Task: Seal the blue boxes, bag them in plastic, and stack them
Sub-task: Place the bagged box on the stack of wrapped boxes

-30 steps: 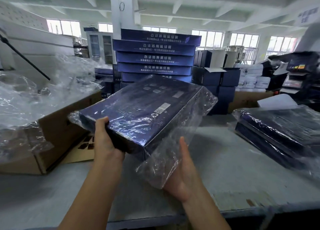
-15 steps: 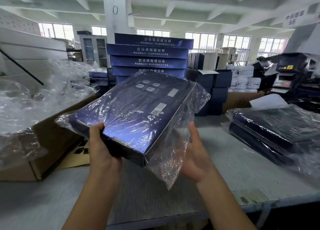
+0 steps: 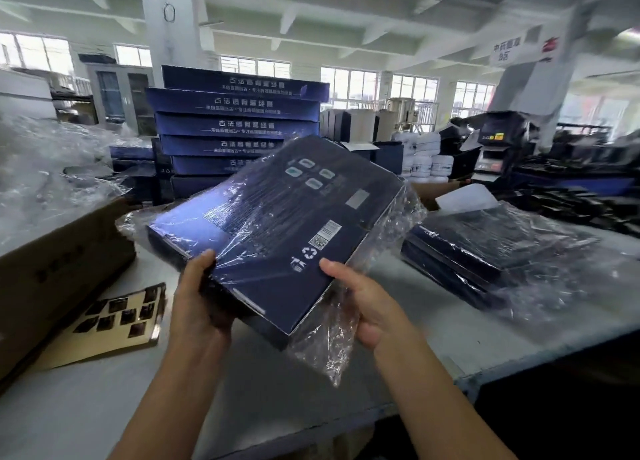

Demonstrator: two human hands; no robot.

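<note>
Holding the blue box (image 3: 277,224) up off the table (image 3: 346,390), tilted, far end high and printed face toward my camera. It's already inside its plastic bag (image 3: 398,217), film drawn fairly tight over the top face. I read that tilt as deliberate: it drops the box toward the closed end of the bag and lets the slack mouth hang free at the near corner, where it dangles crumpled below the box.

Left hand (image 3: 197,300) grips the near-left edge: thumb laid over the top through the film, palm against the side. The fingers underneath I can't see, but the hand is plainly clamped on. Right hand (image 3: 367,307) has the near-right corner, thumb pressed on top beside the recycling mark and the rest curled round the edge, with the loose film bunched against the palm. Whether it pinches the film as well as the box, I can't tell. Both are closed on the box, neither slack.

Two hands at adjacent near corners makes sense, since they carry the weight and steer the flat box at once.

Over to my right, the bagged pile (image 3: 498,248) lies on the table, well apart from the box; my judgement is that's where this one goes, once the loose end is tucked. Straight behind the box rises the unbagged stack (image 3: 235,127), and a cardboard carton (image 3: 59,272) sits at my left.
</note>
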